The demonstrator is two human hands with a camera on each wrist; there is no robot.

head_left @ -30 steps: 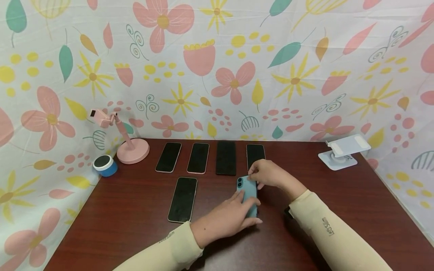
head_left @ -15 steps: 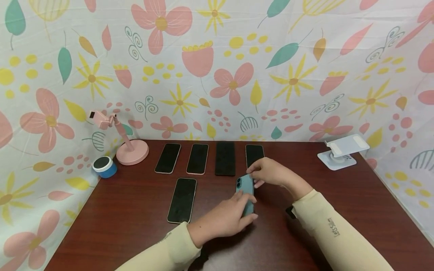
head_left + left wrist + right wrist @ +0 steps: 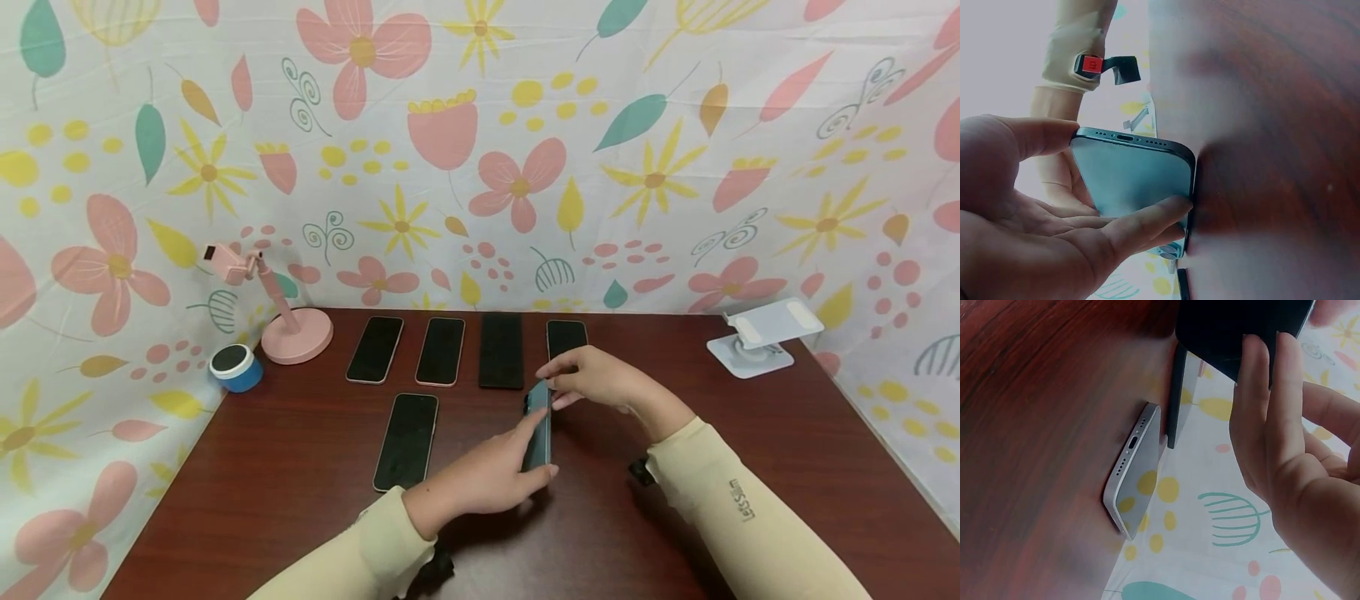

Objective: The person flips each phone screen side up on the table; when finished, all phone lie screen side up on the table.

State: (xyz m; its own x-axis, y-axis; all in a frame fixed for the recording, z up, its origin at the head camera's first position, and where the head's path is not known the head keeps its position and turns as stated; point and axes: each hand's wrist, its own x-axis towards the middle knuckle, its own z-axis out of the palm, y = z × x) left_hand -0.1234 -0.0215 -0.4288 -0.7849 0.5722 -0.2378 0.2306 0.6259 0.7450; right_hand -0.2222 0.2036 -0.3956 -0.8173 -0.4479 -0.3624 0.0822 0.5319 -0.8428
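A light-blue smartphone (image 3: 542, 450) is held tilted up on its long edge at the middle of the table. My left hand (image 3: 480, 475) grips its near end, the thumb on one edge and fingers across the back (image 3: 1129, 181) to the other, as the left wrist view shows. My right hand (image 3: 596, 385) pinches the far end. In the right wrist view, two of its fingertips touch the phone's dark screen (image 3: 1235, 331). Beyond the right hand lies a black-screened phone (image 3: 566, 337), partly hidden by it. Left of my left hand, another phone (image 3: 406, 442) lies face up.
Three more dark phones (image 3: 375, 350) lie along the back of the brown table (image 3: 247, 500). A pink phone stand (image 3: 296, 337) and a blue-and-white round container (image 3: 236, 368) stand at the left. A white phone stand (image 3: 750, 354) sits at back right, before a floral cloth backdrop (image 3: 450, 208).
The blue phone has turned from showing its back broadly to standing steeply on its long edge. My left hand has shifted slightly left, and the right fingers have moved over the phone's top end.
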